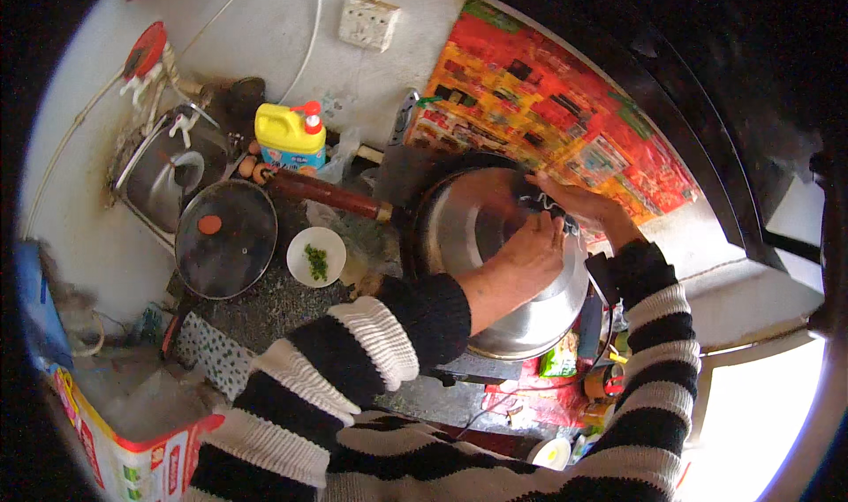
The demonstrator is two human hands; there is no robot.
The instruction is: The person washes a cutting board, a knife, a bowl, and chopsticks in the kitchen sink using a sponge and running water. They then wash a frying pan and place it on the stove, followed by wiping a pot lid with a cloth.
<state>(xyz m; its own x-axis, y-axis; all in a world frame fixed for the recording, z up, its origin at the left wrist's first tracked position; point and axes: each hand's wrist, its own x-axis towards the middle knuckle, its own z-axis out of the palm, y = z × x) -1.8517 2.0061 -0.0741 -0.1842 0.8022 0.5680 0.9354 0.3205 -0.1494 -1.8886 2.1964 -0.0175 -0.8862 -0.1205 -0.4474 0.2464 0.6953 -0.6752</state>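
A wide shiny metal lid or pan [543, 316] lies over a dark wok [424, 237] with a wooden handle [331, 194]. Above its far right part, my left hand [523, 257] and my right hand [580, 204] meet at a small dark item [544, 202] with shiny, string-like bits. Both hands' fingers are on this item; what it is cannot be told, and the fingers partly hide it. To the left, a white bowl [299, 257] holds chopped greens [317, 262].
A glass lid [225, 250] lies beside the sink [142, 151]. Eggs [247, 166] and a yellow jug [281, 128] stand behind. A can [599, 381], a green packet [560, 357] and a small bowl [551, 453] are at the right. A lined bin [162, 449] is lower left.
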